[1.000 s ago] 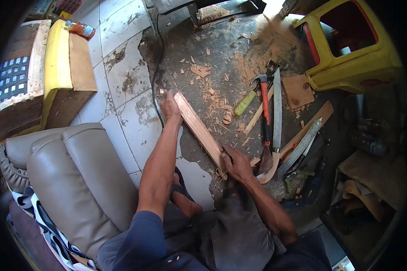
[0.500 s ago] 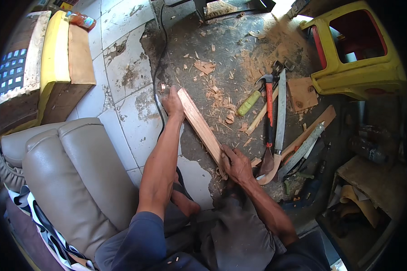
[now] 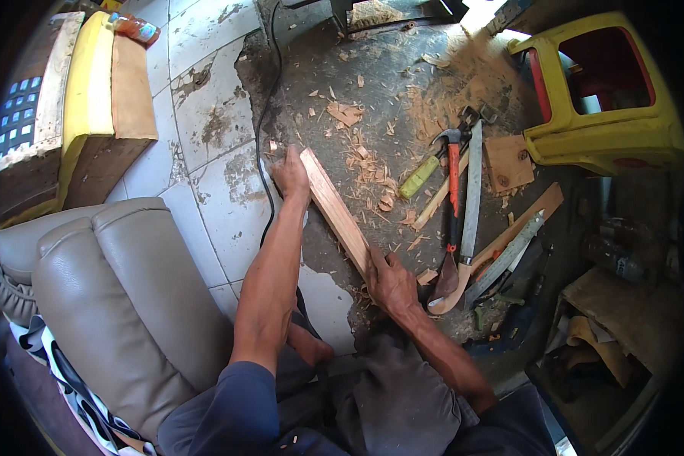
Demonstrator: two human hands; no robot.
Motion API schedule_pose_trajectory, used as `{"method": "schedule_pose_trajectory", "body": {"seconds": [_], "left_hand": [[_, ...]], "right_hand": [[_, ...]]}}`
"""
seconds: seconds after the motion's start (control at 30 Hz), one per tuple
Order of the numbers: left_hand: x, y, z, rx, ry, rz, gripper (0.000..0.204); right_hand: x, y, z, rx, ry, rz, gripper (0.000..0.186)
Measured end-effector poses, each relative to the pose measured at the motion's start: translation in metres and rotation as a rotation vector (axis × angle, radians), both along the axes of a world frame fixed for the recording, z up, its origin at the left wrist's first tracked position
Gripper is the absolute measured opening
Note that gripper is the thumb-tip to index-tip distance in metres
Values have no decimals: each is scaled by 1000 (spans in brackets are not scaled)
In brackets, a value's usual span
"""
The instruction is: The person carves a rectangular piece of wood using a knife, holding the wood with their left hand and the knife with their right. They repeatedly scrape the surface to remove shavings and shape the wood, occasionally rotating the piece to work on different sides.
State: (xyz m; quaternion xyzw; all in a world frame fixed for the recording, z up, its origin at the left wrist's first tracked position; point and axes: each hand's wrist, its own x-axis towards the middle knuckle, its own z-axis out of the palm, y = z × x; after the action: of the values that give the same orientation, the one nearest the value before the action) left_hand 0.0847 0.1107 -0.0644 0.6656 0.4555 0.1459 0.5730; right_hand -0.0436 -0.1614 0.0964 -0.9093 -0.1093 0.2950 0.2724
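A pale wooden strip (image 3: pixel 334 204) lies slantwise between my hands, its far end up at the left and its near end down at the right. At the far end, my left hand (image 3: pixel 289 175) is closed round the strip's left side. Lower down, my right hand (image 3: pixel 391 283) grips the near end, with fingers over its right edge; that end is largely hidden by the hand. To the right of the strip lie a claw hammer (image 3: pixel 453 171) with a red and black handle, a long-bladed machete (image 3: pixel 470 205) with a wooden handle, and a chisel-like tool with a yellow-green handle (image 3: pixel 418 177).
Wood shavings (image 3: pixel 346 114) litter the dark floor. A black cable (image 3: pixel 270 106) runs along the white tiles. A brown padded seat (image 3: pixel 121 296) stands at my left, a yellow toy-like cab (image 3: pixel 608 137) at the far right. An open box (image 3: pixel 593 372) and another long blade (image 3: pixel 505 258) lie at my right.
My right hand has shifted slightly up and left along the strip. My left hand stays at the far end, and the strip has hardly moved.
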Motion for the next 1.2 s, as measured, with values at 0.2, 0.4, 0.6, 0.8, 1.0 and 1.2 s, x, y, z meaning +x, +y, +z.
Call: {"method": "schedule_pose_trajectory", "body": {"seconds": [0.2, 0.4, 0.6, 0.8, 1.0, 1.2], "left_hand": [[-1, -8, 6, -53, -81, 27, 51], [2, -5, 5, -25, -75, 2, 50], [2, -2, 0, -63, -60, 0, 49], [3, -6, 12, 46, -78, -49, 48], [7, -14, 36, 336, 43, -91, 49], [8, -21, 40, -142, -65, -12, 50]], "right_hand": [[11, -9, -20, 74, -40, 81, 45], [24, 6, -22, 70, -75, 66, 45], [37, 13, -12, 33, -36, 76, 39], [43, 13, -15, 61, -41, 100, 38], [59, 33, -8, 52, -36, 106, 42], [69, 33, -10, 38, -31, 140, 41]]}}
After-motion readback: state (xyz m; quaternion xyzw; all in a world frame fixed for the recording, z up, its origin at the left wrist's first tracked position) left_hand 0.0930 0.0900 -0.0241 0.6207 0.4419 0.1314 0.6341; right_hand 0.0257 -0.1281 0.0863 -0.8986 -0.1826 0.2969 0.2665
